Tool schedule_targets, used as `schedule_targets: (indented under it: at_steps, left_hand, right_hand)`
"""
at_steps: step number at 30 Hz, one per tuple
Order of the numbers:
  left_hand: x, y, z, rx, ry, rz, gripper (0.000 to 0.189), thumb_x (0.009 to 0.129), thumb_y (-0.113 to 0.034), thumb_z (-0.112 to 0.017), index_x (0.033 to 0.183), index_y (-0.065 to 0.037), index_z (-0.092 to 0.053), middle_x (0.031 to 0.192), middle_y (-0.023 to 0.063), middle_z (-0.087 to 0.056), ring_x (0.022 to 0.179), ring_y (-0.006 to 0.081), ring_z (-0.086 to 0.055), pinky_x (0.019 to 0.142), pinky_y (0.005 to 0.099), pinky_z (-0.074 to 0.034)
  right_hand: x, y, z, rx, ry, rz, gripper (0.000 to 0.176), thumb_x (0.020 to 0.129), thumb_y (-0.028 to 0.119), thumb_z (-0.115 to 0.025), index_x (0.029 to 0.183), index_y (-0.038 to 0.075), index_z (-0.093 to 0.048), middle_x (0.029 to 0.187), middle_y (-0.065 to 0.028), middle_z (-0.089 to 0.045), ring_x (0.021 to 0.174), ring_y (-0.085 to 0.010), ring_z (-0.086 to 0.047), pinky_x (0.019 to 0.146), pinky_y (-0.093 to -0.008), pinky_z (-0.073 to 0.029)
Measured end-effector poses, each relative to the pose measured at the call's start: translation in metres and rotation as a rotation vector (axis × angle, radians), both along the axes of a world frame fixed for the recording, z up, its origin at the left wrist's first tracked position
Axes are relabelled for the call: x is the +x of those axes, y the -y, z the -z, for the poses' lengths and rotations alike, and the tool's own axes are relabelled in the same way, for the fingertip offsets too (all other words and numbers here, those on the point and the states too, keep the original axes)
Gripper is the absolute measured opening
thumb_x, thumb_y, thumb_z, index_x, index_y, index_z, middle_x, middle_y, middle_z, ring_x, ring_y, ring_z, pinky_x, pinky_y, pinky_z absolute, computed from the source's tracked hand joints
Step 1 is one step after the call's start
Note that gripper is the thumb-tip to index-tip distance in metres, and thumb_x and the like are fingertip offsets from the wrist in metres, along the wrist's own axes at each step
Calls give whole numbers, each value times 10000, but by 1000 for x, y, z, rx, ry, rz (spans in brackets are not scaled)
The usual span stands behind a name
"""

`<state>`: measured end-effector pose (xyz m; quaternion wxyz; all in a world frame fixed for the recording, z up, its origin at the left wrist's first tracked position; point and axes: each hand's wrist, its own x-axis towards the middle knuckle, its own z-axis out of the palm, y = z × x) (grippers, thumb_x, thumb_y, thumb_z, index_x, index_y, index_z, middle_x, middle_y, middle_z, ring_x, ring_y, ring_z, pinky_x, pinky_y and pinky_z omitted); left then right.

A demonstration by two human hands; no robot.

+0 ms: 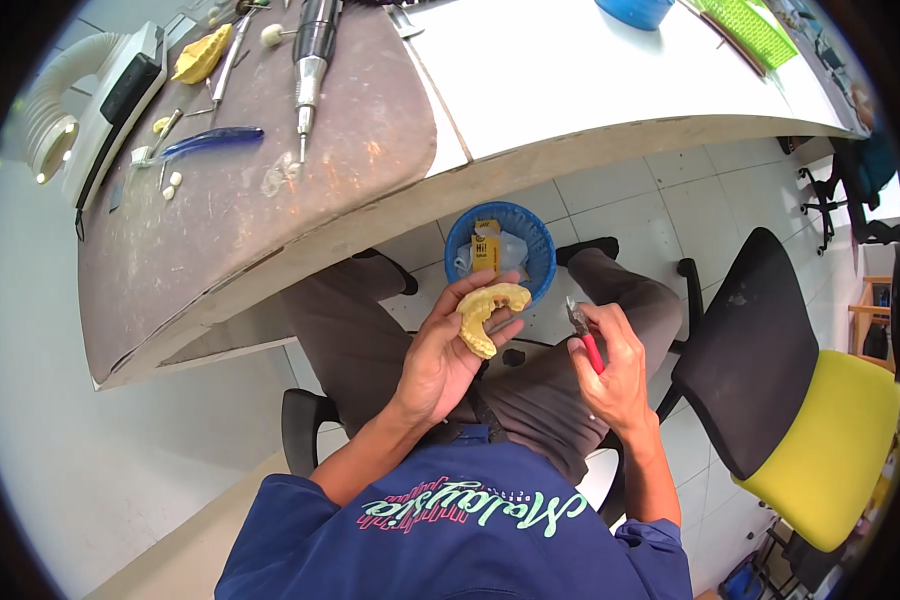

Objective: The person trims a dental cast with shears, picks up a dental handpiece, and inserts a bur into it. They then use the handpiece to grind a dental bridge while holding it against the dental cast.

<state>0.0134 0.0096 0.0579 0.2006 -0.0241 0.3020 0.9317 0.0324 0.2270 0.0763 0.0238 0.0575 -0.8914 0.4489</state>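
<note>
A yellow, horseshoe-shaped plaster dental cast point(473, 322) rests in my left hand point(432, 372), held between the thumb and the fingers behind it. To its right, my right hand point(618, 378) grips small cutting pliers point(589, 350) with red handles. Their metal jaws point up and stand apart from the cast; whether the jaws are closed is too small to tell. Both hands are above my lap. Just beyond the cast is a blue waste bin point(543, 240) on the floor, with a yellow packet point(485, 248) and crumpled plastic inside.
On the bench point(360, 170) lie a rotary handpiece point(311, 75), a blue-handled tool point(213, 141), another yellow plaster piece point(202, 54) and small white bits. A suction hose point(55, 95) stands at the left. A chair with a lime seat point(830, 450) is close on my right.
</note>
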Motion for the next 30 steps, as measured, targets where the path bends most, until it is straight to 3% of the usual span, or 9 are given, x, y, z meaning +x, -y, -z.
schedule_targets:
  at_steps: [8,11,14,17,20,22,25,27,30]
  left_hand:
    - [5,9,-5,-83,-108,25,515,990,-304,-498,1403,-18,-383,1473,204,-420,1295,375,-503,1039,414,-473]
    - [9,10,-10,-151,-131,26,573,971,-397,-573,1376,-35,-393,1382,168,-511,1250,315,-549,977,368,-500]
    - [10,20,-20,-376,-249,39,432,993,-287,-588,1322,-38,-457,1231,126,-604,1118,228,-626,867,297,-537]
    - [10,50,-50,-428,-354,12,304,1009,-156,-554,1283,-27,-527,1173,95,-648,1055,137,-623,876,295,-532]
    - [14,89,-98,-787,-632,-187,276,1000,-164,-576,1238,-24,-570,1117,86,-664,981,112,-630,828,265,-521]
    - [17,113,-123,-1055,-748,-518,280,977,-179,-618,1211,-27,-592,984,66,-685,818,68,-611,722,233,-496]
    - [17,161,-156,-1253,-611,-830,215,985,-165,-577,1139,-21,-615,859,28,-667,655,18,-503,572,192,-400]
    - [8,197,-177,-1399,-490,-879,197,978,-162,-564,1108,-33,-638,863,-16,-612,735,35,-507,648,199,-414]
    - [-20,261,-178,-1632,-494,-909,194,963,-200,-597,1062,-50,-670,807,-22,-596,688,35,-480,603,208,-394]
  right_hand:
    - [-11,9,-15,65,-143,-88,372,737,-15,-650,1108,-6,-626,886,-161,-595,793,-317,-605,737,-388,-493]
    - [-18,9,-31,-26,-200,-107,428,731,57,-659,1149,-21,-608,877,-168,-597,760,-303,-606,714,-369,-511]
    - [-38,1,-66,-133,-356,-110,414,789,164,-588,1152,-29,-543,907,-151,-586,773,-263,-580,729,-353,-487]
    - [-75,11,-120,-13,-600,-169,401,817,195,-550,1145,-33,-507,964,-170,-559,839,-264,-514,775,-360,-434]
    - [-121,30,-168,234,-679,-353,355,858,153,-582,1148,-40,-517,1028,-194,-568,947,-333,-585,857,-417,-457]
    - [-147,38,-177,315,-546,-406,333,861,107,-601,1159,-23,-529,1066,-195,-579,1020,-362,-594,917,-436,-450]
    - [-175,43,-174,389,-549,-421,335,851,90,-612,1164,-6,-540,1094,-186,-579,1058,-362,-581,955,-431,-431]
    - [-184,42,-169,470,-560,-422,333,860,100,-611,1169,-8,-548,1108,-178,-574,1098,-351,-565,987,-428,-414]
    - [-189,41,-166,435,-469,-418,334,868,103,-608,1178,-10,-555,1129,-175,-576,1111,-340,-561,1002,-425,-407]
